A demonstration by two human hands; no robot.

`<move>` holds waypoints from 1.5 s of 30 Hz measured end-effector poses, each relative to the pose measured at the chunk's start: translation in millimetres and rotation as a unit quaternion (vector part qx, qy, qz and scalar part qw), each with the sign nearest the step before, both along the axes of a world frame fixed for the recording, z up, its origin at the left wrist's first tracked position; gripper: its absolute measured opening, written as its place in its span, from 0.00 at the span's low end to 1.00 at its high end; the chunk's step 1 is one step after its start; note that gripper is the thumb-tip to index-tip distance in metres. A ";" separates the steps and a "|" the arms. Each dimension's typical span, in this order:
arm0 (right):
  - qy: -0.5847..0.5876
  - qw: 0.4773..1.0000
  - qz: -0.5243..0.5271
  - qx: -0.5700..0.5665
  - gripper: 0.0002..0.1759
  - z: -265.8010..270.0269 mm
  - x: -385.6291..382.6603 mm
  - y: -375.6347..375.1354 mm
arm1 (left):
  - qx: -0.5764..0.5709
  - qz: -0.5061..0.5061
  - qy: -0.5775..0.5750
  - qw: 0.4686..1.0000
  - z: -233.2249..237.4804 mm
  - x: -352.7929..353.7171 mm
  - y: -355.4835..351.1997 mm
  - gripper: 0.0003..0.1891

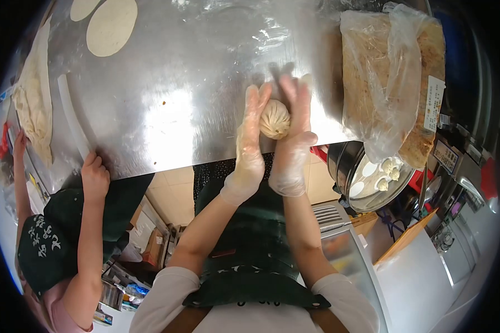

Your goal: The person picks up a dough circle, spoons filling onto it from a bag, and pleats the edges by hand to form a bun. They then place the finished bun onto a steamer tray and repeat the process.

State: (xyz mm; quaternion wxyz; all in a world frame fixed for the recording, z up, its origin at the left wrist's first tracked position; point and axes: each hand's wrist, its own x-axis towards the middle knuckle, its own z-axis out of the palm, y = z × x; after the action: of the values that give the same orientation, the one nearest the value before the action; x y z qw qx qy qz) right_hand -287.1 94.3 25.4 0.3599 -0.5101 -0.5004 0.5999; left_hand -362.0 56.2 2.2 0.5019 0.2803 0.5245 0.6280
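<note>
My left hand (pixel 249 145) and right hand (pixel 293 141) cup a pleated bun (pixel 275 119) at the bench (pixel 178 100) edge; bare steel beyond.

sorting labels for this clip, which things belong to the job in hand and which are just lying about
In hand: pleated bun, left hand, right hand; likely also steamer tray of buns, dough rounds.
Lying about: plastic-wrapped slab, dough sheet near co-worker's hand.
</note>
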 end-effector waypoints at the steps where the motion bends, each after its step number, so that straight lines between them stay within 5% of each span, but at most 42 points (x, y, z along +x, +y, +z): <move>1: 0.005 1.000 -0.018 0.023 0.63 -5.0 4.5 0.7 | 0.005 0.004 -0.008 1.000 -1.6 -0.9 -3.3 0.62; 3: 0.051 0.998 -0.042 0.010 0.64 -1.3 -1.2 -3.1 | 0.000 0.046 -0.059 0.997 0.5 2.2 2.7 0.62; 6: 0.098 0.993 -0.042 -0.041 0.64 24.7 -12.3 -19.8 | -0.043 -0.045 0.014 0.998 18.7 -0.6 10.1 0.61; 9: 0.029 0.999 -0.003 0.030 0.63 20.8 3.7 -11.3 | -0.004 -0.018 -0.042 0.999 29.7 9.5 -5.8 0.59; 11: 0.056 0.995 -0.066 0.042 0.62 21.7 -11.1 -12.3 | 0.005 0.009 -0.049 0.999 16.5 5.0 -6.9 0.56; 18: 0.065 0.993 0.062 0.081 0.62 0.5 10.8 1.3 | -0.011 0.009 -0.055 0.998 10.8 11.0 -0.1 0.57; 22: 0.046 0.993 -0.100 -0.046 0.63 29.1 -30.4 -10.3 | -0.021 0.046 -0.105 0.993 17.2 10.6 7.2 0.58; 24: 0.077 0.996 -0.042 -0.027 0.63 19.1 -15.2 -12.8 | -0.016 -0.008 -0.026 0.999 13.4 7.9 9.9 0.58; 28: 0.049 0.998 -0.019 0.024 0.61 15.6 3.4 0.2 | -0.006 0.039 -0.103 0.994 23.7 15.1 -4.6 0.58; 30: 0.037 0.998 -0.028 0.030 0.60 14.5 -6.4 -0.6 | 0.009 0.067 -0.065 0.996 28.3 13.3 8.2 0.58; 32: 0.059 0.998 -0.030 0.015 0.57 9.5 -12.2 -9.2 | -0.048 -0.016 0.010 0.999 16.5 2.7 10.7 0.58; 35: 0.067 0.996 0.052 -0.004 0.59 10.5 1.8 0.9 | 0.002 0.015 -0.038 0.999 34.5 12.0 9.0 0.60; 37: 0.070 0.997 0.027 -0.016 0.60 11.9 0.9 -5.3 | -0.015 0.067 -0.046 0.997 43.4 17.0 11.6 0.61; 42: 0.075 0.994 -0.036 -0.069 0.61 23.7 -16.6 -12.4 | -0.038 0.006 -0.016 0.999 23.5 8.7 8.6 0.61; 45: 0.069 0.997 0.017 -0.003 0.61 8.8 6.3 1.0 | -0.017 0.052 -0.052 0.997 27.2 13.6 5.2 0.60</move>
State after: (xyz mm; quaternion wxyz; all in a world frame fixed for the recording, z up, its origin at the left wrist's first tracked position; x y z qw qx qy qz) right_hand -280.8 95.3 34.2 0.3823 -0.4597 -0.4811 0.6411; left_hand -348.4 61.4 29.4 0.4998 0.2114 0.5218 0.6582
